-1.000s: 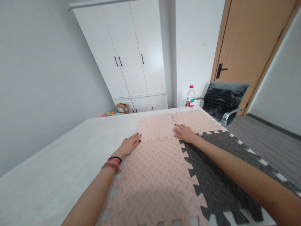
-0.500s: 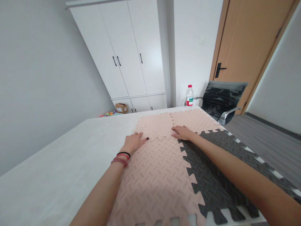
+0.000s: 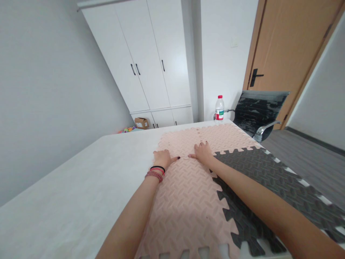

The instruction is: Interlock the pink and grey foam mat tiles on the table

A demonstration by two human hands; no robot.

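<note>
Pink mat (image 3: 185,201) under left hand (image 3: 162,157) and right hand (image 3: 202,153), toward right edge of counter (image 3: 81,187). Both hands wide, thumbs out sideways, nothing gripped. Half second ago hands farther apart; left now shifted right.

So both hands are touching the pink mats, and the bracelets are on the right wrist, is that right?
Not quite: the head view shows the bracelets on the left wrist. The left hand and right hand do touch the pink mats.
</note>
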